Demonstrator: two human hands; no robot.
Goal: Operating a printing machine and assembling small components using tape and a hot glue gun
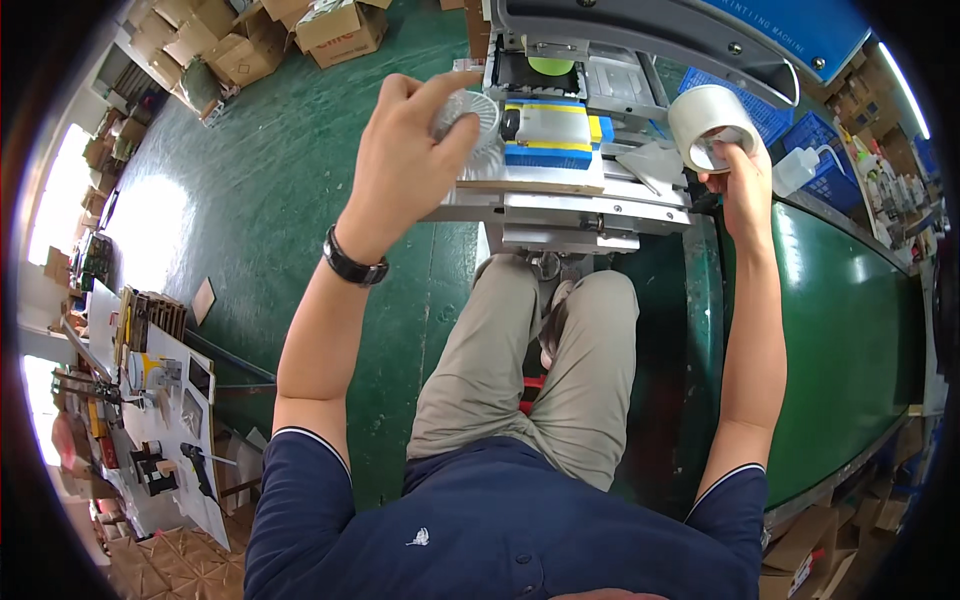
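My right hand (742, 190) holds a wide roll of clear packing tape (700, 115), with my thumb at its core and the roll above the machine's right side. My left hand (408, 150), a black band on its wrist, is at the machine's left edge. Its index finger stretches out and its thumb stands apart, over a clear ribbed round plastic piece (486, 118). I cannot tell whether the fingertips touch it. Just right of that piece sits a fixture block (550, 125) with a pale top, yellow tape and blue sides. Behind the block is a black tray with a lime-green disc (550, 65).
A blue and grey printing machine (690, 30) overhangs the far side. On the right are a green tabletop (850, 330), blue baskets (815, 135) and a white squeeze bottle (795, 172). A white cloth (655, 165) lies near the fixture. Cardboard boxes (340, 35) stand far left.
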